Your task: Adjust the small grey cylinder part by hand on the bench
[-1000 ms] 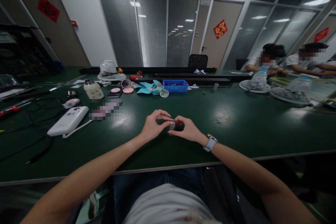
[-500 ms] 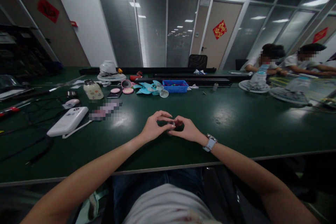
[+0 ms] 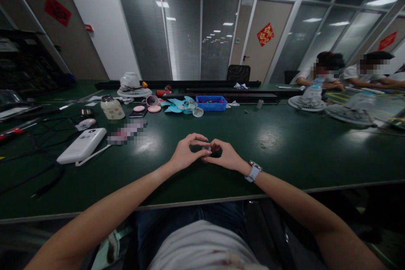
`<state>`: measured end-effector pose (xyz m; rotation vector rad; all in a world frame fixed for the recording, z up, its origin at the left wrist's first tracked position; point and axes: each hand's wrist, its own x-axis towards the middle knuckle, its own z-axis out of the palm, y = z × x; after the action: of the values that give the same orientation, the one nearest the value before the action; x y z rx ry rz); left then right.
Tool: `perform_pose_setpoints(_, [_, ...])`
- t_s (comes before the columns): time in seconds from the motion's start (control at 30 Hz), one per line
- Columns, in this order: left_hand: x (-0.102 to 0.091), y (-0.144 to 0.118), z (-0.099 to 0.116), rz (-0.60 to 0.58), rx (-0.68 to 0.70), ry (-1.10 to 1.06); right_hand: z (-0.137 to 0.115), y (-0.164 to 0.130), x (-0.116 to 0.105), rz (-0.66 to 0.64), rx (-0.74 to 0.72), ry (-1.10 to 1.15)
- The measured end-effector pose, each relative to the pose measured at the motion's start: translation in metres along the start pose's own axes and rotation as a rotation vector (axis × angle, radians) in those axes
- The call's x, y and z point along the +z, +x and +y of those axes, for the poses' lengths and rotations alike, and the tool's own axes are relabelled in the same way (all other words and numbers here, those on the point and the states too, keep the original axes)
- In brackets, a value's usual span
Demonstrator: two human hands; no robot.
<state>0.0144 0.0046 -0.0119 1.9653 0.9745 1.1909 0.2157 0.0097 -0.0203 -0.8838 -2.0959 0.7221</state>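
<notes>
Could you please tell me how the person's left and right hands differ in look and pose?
The right hand has a watch with a pale strap at its wrist; the left hand has none. The left hand's thumb tip sits farther from the person's body than the right hand's. Both hands have bent fingers and meet at the same small object, mostly hidden.

Green tabletop (image 3: 300,147) lies open rightward of the right hand (image 3: 223,155) and ahead of it, up to the blue bin (image 3: 211,108) and cyan fan blade (image 3: 177,106), which bar the way; leftward, the white power bank (image 3: 82,146) and black cables (image 3: 52,184) obstruct.
</notes>
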Motion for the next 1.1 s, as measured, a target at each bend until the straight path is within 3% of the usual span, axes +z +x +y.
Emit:
perform_pose_setpoints(0.77, [-0.0004,-0.0002,-0.0020,0.080,0.005,0.041,-0.0019,0.0002,-0.0009,-0.009,0.010,0.018])
perform_pose_setpoints(1.1, [-0.0012,-0.0001,0.0020,0.019,0.007,-0.010,-0.0037,0.0010,-0.0006,-0.008,0.018,0.001])
